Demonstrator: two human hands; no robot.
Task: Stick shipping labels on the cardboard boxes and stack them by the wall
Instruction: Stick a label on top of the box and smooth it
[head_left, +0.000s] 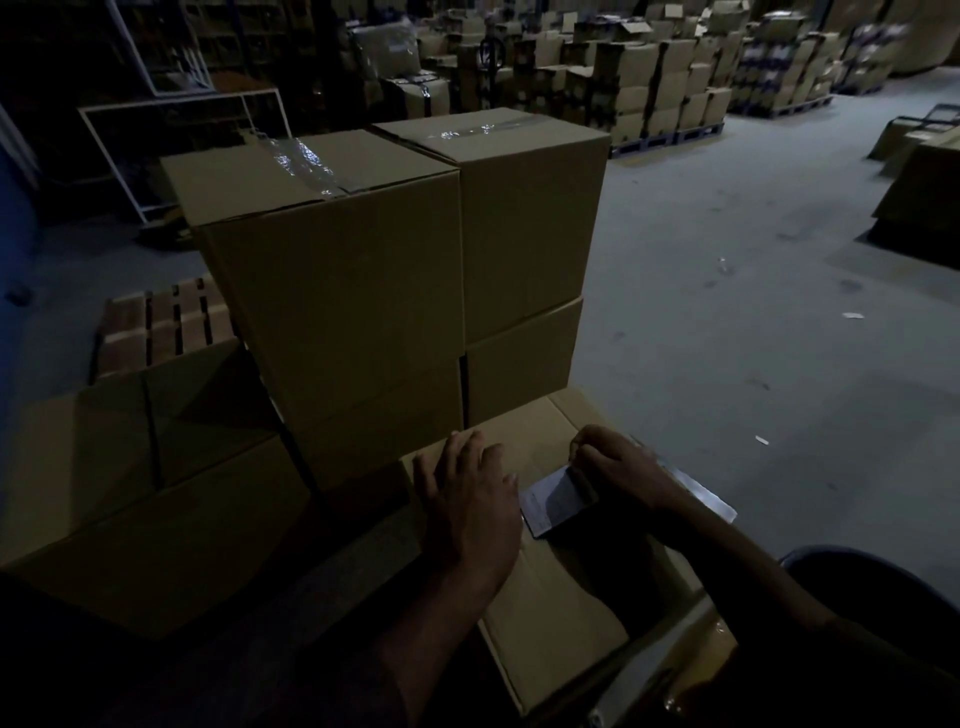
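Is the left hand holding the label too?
No, the left hand lies flat with spread fingers on the cardboard box, beside the shipping label that the right hand pinches.

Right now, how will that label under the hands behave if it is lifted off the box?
The label looks like a thin sheet, so probably floppy and very light. The right hand pinches its far edge while the left hand lies flat on the box; it may curl or cling.

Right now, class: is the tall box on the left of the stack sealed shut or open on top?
Sealed shut. The tall box has its top flaps closed flat, with shiny clear tape running across the seam.
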